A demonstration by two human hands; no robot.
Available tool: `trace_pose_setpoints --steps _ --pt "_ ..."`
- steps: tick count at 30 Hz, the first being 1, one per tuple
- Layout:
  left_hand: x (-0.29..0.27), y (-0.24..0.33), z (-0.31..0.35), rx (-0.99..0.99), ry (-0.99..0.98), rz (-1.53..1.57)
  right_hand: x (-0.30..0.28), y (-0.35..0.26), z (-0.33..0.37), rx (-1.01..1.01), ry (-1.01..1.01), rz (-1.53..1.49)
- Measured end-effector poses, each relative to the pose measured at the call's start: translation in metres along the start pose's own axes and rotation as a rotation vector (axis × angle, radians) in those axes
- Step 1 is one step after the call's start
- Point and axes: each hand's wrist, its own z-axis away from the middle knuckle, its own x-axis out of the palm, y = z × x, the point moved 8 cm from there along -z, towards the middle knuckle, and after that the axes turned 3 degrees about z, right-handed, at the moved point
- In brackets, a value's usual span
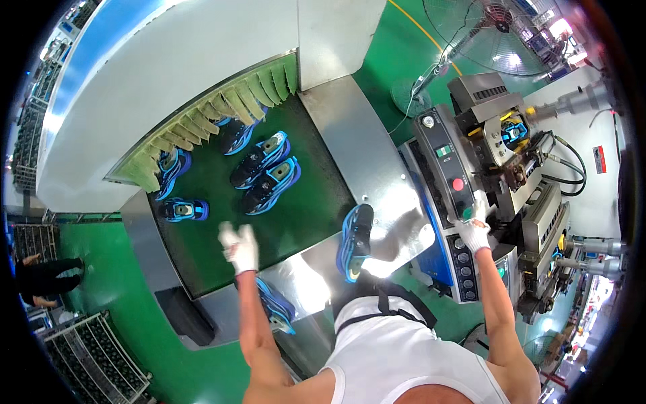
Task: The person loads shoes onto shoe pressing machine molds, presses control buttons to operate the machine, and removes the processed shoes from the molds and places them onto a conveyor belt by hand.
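My left hand (240, 248), in a white glove, hovers over the green conveyor belt (303, 161) with its fingers spread and nothing in them. Nearest to it on the belt is a pair of black and blue sneakers (270, 186). Beside my left forearm another sneaker (276, 306) lies partly hidden on the metal edge. A single sneaker (355, 242) rests on the steel ledge in front of me. Out to the right, my gloved right hand (474, 232) is at the control panel (449, 168), thumb and forefinger apart beside a green button (468, 213); it holds nothing visible.
More sneakers (173, 173) lie by the green strip curtain (202, 118) of the white tunnel housing (155, 74). Right of me stands a press machine (501, 145) with a blue shoe part clamped inside. A standing fan (498, 27), racks (97, 357) and another person (54, 279) are farther off.
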Motion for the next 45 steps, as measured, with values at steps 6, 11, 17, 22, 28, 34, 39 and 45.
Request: trace_pose_setpoints --steps 6,11,17,22,28,34,39,45 --pt "-0.096 -0.120 -0.144 -0.169 0.190 -0.212 0.033 0.014 0.116 -0.007 0.077 -0.049" --pt "-0.080 -0.148 -0.190 0.071 0.165 -0.128 0.076 0.015 0.163 0.172 -0.323 -0.099" --pt "-0.087 -0.133 -0.152 0.109 0.089 -0.241 0.083 -0.009 0.174 0.116 -0.260 -0.288" --pt "-0.079 -0.084 -0.087 0.191 -0.050 -0.040 0.041 -0.095 0.177 -0.094 -0.190 -0.520" --pt "-0.076 0.156 0.045 0.546 -0.290 0.187 -0.075 -0.217 0.218 -0.524 -0.298 -0.928" --pt "-0.007 0.392 0.190 1.053 -0.814 0.481 -0.099 -0.198 0.183 -0.419 0.255 -0.886" --pt "-0.001 0.532 0.309 1.424 -1.113 0.530 -0.073 -0.054 0.190 -0.250 0.569 -1.238" --pt "-0.001 0.656 0.460 1.760 -1.078 0.855 0.027 0.094 0.240 0.227 0.050 -2.138"
